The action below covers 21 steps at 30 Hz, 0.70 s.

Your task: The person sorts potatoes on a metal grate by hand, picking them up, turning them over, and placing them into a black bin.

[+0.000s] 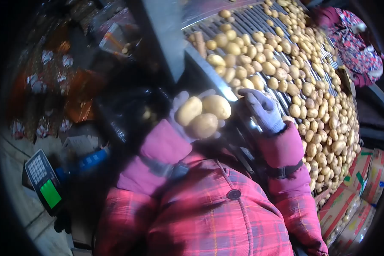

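Three potatoes [205,125] sit cupped in the left hand [175,114]! The right hand [263,110], grip unclear, is beside the rollers [251,23].

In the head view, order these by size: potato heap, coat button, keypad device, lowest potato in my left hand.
Potato heap
Keypad device
Lowest potato
Coat button
Apparent size only; nearness differs.

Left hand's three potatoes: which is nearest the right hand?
The upper-right potato, rightmost, toward the right hand; the upper-left potato is farther left, the lower potato nearer the jacket.
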### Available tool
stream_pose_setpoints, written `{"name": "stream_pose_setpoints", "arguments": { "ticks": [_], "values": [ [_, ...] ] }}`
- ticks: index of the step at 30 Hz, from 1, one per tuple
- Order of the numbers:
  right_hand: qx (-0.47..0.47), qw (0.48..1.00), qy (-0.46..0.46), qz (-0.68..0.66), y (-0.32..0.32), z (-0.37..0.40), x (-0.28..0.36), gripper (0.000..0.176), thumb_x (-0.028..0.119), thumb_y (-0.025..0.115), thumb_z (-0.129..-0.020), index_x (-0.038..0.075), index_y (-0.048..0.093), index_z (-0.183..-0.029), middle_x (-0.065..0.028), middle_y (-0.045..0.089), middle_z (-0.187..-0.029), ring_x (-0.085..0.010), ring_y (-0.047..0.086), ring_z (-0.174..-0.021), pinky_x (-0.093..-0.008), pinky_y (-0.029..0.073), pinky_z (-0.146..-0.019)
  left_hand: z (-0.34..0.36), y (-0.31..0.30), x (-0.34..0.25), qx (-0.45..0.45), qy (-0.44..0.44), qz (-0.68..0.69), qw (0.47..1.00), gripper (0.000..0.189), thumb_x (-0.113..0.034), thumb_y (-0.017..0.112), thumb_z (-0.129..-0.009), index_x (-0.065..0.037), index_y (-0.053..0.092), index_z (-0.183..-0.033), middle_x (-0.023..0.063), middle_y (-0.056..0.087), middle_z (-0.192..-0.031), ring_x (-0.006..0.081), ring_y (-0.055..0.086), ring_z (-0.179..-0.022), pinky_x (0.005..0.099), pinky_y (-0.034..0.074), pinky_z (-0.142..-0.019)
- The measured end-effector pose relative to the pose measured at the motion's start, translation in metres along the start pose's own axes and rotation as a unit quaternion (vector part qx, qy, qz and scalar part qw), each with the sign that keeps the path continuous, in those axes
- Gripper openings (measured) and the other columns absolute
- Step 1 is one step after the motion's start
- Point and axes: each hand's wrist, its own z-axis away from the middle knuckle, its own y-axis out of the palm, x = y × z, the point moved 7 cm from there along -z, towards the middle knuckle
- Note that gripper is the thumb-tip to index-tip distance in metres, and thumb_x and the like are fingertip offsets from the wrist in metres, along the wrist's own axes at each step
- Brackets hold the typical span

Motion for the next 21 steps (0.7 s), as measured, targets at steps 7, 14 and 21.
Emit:
{"name": "stream_pose_setpoints", "arguments": {
  "ticks": [7, 14, 21],
  "values": [
    [-0.119, 0.864, -0.228, 0.433, -0.008, 0.033, -0.015, 0.032, 0.014, 0.057, -0.087, -0.001, 0.057, -0.115, -0.0178, 0.060, -0.112, -0.0306, 0.057, -0.103, -0.0367, 0.044, -0.090, 0.075, -0.051, -0.045, 0.026, 0.119, -0.044, 0.992, 0.068, -0.062, 0.053, -0.081, -0.017, 0.048, -0.131, 0.0202, 0.058, -0.115, 0.0413, 0.061, -0.094, 0.0566, 0.050, -0.076],
    [-0.031, 0.837, -0.256, 0.483, 0.014, 0.041, -0.021, 0.052, 0.022, 0.056, -0.082, -0.003, 0.046, -0.126, -0.0242, 0.052, -0.122, -0.0414, 0.049, -0.112, -0.0494, 0.037, -0.096, 0.165, -0.120, -0.069, -0.303, 0.267, 0.077, 0.912, 0.070, -0.066, 0.054, -0.073, -0.012, 0.055, -0.118, 0.0138, 0.062, -0.108, 0.0327, 0.061, -0.093, 0.0477, 0.049, -0.075],
    [-0.054, 0.799, -0.265, 0.537, 0.010, 0.034, -0.038, 0.055, 0.022, 0.057, -0.080, -0.001, 0.045, -0.129, -0.0220, 0.052, -0.119, -0.0380, 0.051, -0.107, -0.0475, 0.039, -0.090, 0.170, -0.132, -0.111, -0.341, 0.347, 0.098, 0.868, 0.071, -0.061, 0.058, -0.071, -0.008, 0.052, -0.118, 0.0140, 0.056, -0.117, 0.0333, 0.057, -0.103, 0.0488, 0.048, -0.082]
  ]
}}
